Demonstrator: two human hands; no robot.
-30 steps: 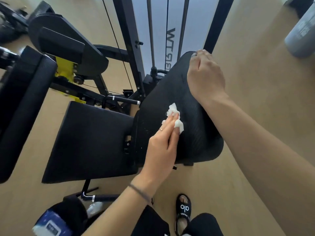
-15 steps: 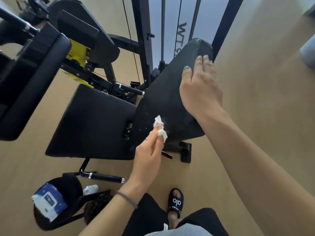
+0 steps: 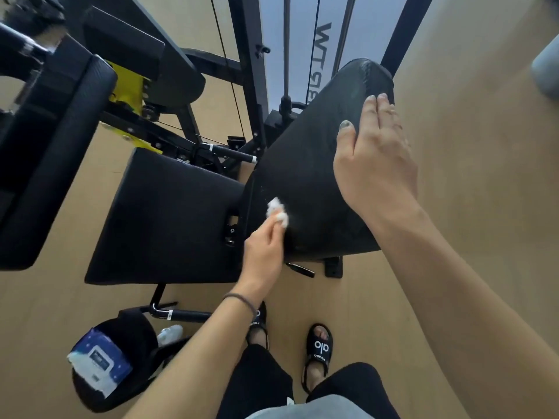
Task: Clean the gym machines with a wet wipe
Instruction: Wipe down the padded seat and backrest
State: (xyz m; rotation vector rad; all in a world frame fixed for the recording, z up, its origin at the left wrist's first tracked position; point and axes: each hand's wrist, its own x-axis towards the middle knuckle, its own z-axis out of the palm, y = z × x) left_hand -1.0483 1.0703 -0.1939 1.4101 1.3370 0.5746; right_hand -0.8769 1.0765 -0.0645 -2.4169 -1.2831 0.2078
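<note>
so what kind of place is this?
Most likely a gym. A weight machine with a black padded backrest and seat pad stands on a tan floor, with cables on a black frame behind. The left hand holds a wet wipe to the backrest.

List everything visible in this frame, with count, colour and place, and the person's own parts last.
back pad: 1, black, centre, tilted
seat pad: 1, black, left of back pad
arm pad: 1, black, far left
machine frame: 1, black with yellow part, top
wet wipe: 1, white, on back pad's lower left
wipes pack: 1, blue and white, in black bag, bottom left
slides: 2, black, on feet, bottom centre
left hand: pinches the wipe
right hand: flat on back pad
</note>
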